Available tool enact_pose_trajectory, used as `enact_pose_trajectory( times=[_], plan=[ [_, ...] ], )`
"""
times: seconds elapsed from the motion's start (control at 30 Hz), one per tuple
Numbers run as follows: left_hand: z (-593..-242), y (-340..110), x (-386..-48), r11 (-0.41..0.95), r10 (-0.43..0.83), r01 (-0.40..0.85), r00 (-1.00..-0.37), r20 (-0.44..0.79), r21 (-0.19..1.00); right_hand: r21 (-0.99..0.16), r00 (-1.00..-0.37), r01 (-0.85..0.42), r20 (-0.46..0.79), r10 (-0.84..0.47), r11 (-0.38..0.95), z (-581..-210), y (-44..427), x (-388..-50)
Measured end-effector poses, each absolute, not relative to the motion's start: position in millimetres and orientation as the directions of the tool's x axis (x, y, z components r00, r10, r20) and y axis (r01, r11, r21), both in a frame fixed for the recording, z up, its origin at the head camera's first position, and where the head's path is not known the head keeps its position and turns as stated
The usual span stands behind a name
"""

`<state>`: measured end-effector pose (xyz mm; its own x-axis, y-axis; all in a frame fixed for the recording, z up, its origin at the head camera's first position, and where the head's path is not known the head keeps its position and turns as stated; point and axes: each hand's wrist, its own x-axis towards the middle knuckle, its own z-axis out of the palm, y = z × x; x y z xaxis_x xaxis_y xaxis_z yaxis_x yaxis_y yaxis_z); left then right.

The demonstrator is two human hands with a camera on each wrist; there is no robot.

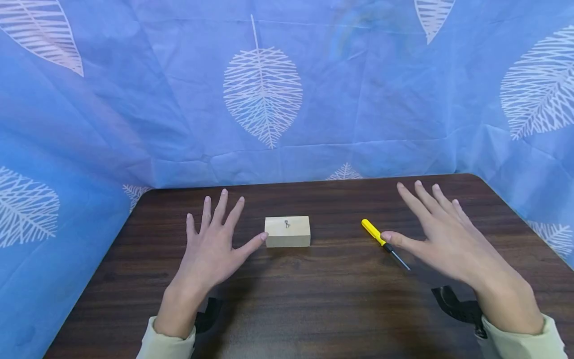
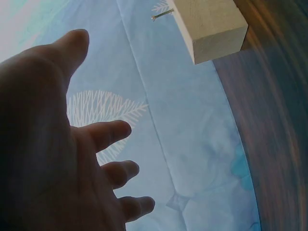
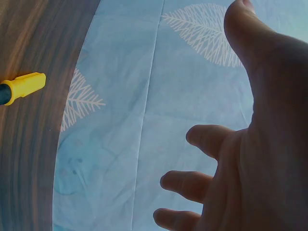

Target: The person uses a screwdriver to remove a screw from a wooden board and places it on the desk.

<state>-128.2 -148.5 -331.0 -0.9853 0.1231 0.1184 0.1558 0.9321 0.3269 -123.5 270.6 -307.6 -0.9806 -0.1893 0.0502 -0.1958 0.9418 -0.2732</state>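
Observation:
A pale wooden block (image 1: 288,241) lies on the dark table, and a small screw (image 1: 287,224) stands up from its top face. In the left wrist view the screw (image 2: 162,15) juts out of the block (image 2: 211,29). My left hand (image 1: 213,254) hovers to the left of the block, fingers spread, its thumb tip overlapping the block's left edge in the head view. A screwdriver (image 1: 373,231) with a yellow and black handle lies to the right, its metal shaft toward me. Over the table beside it, my right hand (image 1: 453,244) is spread and holds nothing.
The dark wood-grain table (image 1: 314,309) has rounded far corners. Behind it and along its sides hangs a blue cloth (image 1: 358,99) printed with white leaves. Black straps (image 1: 459,306) sit at both wrists, by the pale sleeves (image 1: 524,339).

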Motion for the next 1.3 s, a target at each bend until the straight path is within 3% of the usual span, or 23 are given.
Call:
enact_pose_trajectory(
  times=[0.33, 0.7, 1.1, 1.3],
  plan=[
    [-336.4, -148.3, -131.6, 0.928, 0.138, 0.165, -0.985, 0.105, 0.334, -0.293, -0.981, -0.19, 0.08, -0.175, 0.937, -303.7, 274.4, -127.4],
    [-353.3, -149.4, -142.2, 0.858, 0.161, 0.206, -0.978, 0.135, 0.471, -0.396, -0.986, -0.163, 0.095, -0.136, 0.904, -311.0, 281.5, -136.1],
    [-371.4, -152.4, -147.5, 0.815, 0.142, 0.141, -0.989, 0.042, 0.562, -0.511, -0.99, -0.141, 0.064, -0.126, 0.848, -332.9, 290.5, -145.9],
    [-382.1, -157.8, -153.8, 0.715, 0.179, 0.15, -0.983, 0.028, 0.682, -0.596, -0.993, -0.107, 0.026, -0.114, 0.796, -358.0, 298.9, -150.9]
  ],
)
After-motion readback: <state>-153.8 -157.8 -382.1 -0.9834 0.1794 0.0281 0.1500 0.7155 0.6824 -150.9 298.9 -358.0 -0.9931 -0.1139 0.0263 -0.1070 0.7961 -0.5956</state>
